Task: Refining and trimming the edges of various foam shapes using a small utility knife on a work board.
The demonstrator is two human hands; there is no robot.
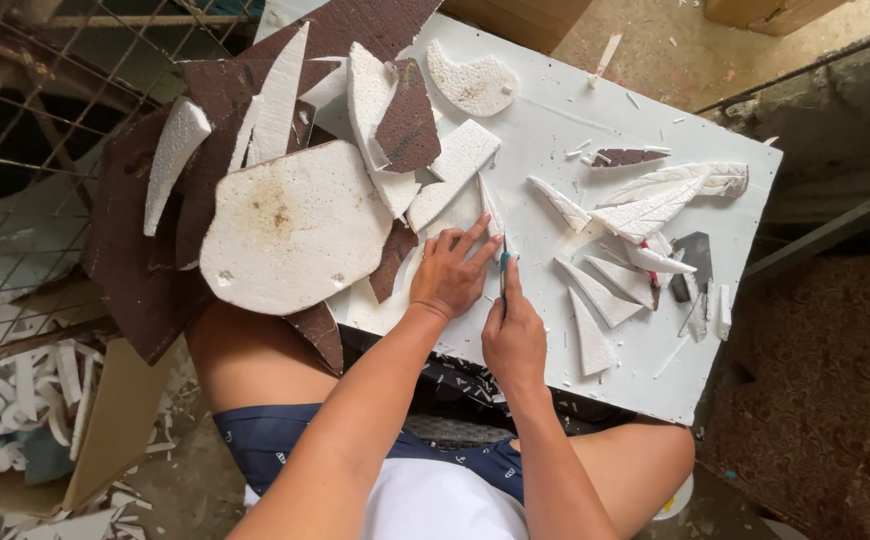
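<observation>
My left hand (pixel 452 272) lies flat, fingers spread, pressing a narrow white foam piece (pixel 490 212) down on a white foam board (pixel 575 120) that rests across my lap. My right hand (pixel 513 335) is closed round a thin teal-handled knife (pixel 503 268), whose tip meets the foam right beside my left fingers. To the right lie several cut foam shapes: pointed wedges (pixel 591 335) and leaf-like carved pieces (pixel 655 205).
A heap of white and brown-faced foam scraps (pixel 290 225) covers the board's left half and hangs over its edge. A wire mesh frame (pixel 25 130) stands at the left, foam offcuts (pixel 15 390) litter the floor, and a dark brown rug (pixel 825 380) lies at the right.
</observation>
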